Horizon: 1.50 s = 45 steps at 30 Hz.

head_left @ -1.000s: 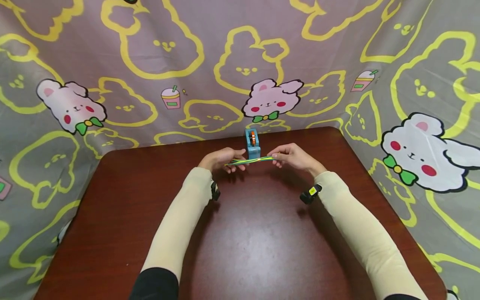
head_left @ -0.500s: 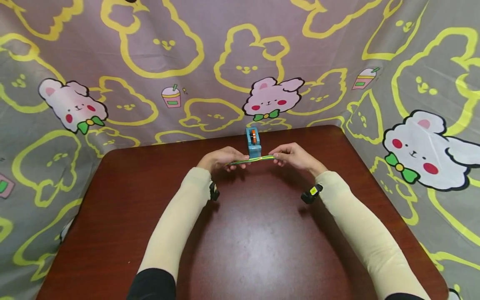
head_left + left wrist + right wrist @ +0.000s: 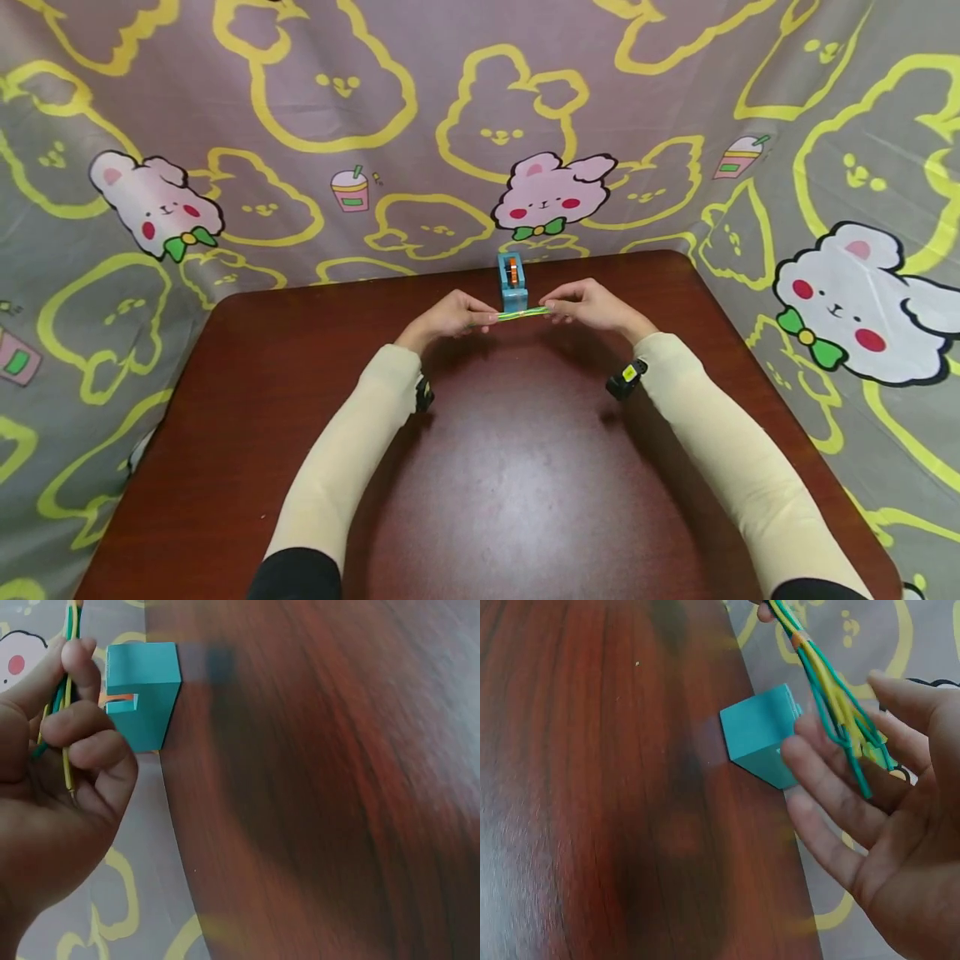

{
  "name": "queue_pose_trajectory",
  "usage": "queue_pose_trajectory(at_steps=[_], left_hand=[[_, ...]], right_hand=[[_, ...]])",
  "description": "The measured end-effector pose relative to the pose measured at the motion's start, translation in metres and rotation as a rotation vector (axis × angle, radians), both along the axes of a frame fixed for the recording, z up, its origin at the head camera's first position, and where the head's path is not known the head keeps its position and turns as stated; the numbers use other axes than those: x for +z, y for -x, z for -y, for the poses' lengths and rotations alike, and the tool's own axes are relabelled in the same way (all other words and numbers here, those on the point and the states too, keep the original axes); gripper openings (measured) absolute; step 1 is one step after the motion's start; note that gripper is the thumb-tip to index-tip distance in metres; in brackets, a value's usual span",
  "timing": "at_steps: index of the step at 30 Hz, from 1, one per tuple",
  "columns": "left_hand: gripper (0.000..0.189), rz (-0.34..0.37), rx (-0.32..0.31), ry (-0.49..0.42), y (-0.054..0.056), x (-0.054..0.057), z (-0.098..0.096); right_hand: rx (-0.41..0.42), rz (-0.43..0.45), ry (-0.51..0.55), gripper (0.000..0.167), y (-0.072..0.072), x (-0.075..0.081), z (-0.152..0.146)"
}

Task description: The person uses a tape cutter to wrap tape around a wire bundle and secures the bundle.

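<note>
A thin bundle of green and yellow wires (image 3: pixel 523 313) runs between the two hands above the table, with an orange band (image 3: pixel 800 637) round its middle. My left hand (image 3: pixel 450 315) pinches the bundle between thumb and forefinger; in the left wrist view its other fingers curl by the wires' ends. At the opposite end is my right hand (image 3: pixel 588 307). Its fingers are spread and slightly bent about the loose wire ends in the right wrist view, the thumb apart from them. Just behind the bundle stands a blue tape dispenser (image 3: pixel 513 296) with an orange roll.
The dark red-brown wooden table (image 3: pixel 510 467) has rounded corners. A patterned cloth curtain (image 3: pixel 420 100) hangs behind it and along both sides. Each wrist carries a small black camera (image 3: pixel 626 379).
My left hand's thumb and fingers have come together over the bundle, covering more of its left part. The right hand stays at the other end. The head view has shifted slightly.
</note>
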State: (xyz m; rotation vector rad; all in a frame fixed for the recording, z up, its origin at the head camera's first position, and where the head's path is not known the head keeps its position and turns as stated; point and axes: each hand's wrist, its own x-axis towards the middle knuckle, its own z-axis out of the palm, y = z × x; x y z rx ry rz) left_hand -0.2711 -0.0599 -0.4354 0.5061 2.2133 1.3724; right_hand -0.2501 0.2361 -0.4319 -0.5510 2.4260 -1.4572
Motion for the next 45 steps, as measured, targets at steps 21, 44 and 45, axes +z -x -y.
queue_pose_trajectory(at_steps=[21,44,45], left_hand=[[0.021,-0.438,-0.009,0.089,-0.009,-0.006,-0.001],[0.022,-0.593,0.008,0.197,-0.012,-0.006,0.000],[0.022,-0.589,0.007,0.199,-0.013,-0.007,0.000]], right_hand=[[-0.120,0.985,0.689,0.106,0.021,-0.024,0.011],[-0.104,0.912,0.410,0.036,0.028,-0.025,0.019],[-0.105,0.893,0.397,0.037,0.028,-0.024,0.019]])
